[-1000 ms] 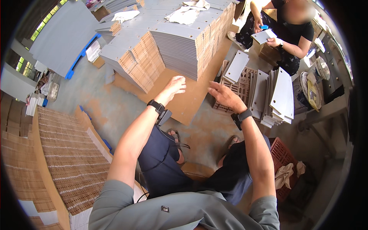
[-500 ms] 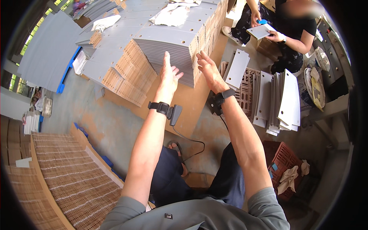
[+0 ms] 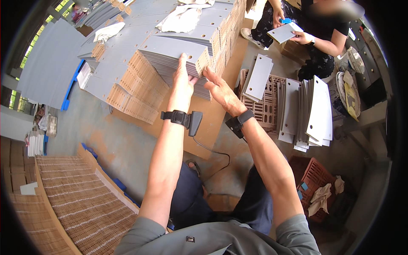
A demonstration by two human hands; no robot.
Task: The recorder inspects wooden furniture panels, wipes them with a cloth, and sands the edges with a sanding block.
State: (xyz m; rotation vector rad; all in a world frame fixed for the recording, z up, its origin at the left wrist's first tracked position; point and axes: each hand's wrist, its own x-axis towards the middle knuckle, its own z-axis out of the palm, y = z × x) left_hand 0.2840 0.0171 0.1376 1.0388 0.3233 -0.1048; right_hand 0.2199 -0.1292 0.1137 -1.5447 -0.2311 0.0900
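Note:
A tall stack of grey punched sheets (image 3: 172,57) with tan edges stands in front of me. My left hand (image 3: 183,78) presses flat against the near corner of the stack, fingers reaching up to its top sheet. My right hand (image 3: 221,90) touches the same corner from the right, fingers at the sheet edges near the top. Both wrists wear black bands, and the left one carries a small black device (image 3: 194,123) with a cable. No sheet is lifted clear of the stack.
More grey stacks (image 3: 123,91) lie left and behind, with white cloths (image 3: 180,21) on top. Upright grey sheets (image 3: 312,112) lean in a brown crate (image 3: 265,106) at right. Another seated person (image 3: 316,29) holds a grey sheet. A red basket (image 3: 314,187) and tan slatted pallets (image 3: 72,204) flank me.
Both hands have reached forward and up from mid-air to the corner of the grey stack, and my view has moved closer to it.

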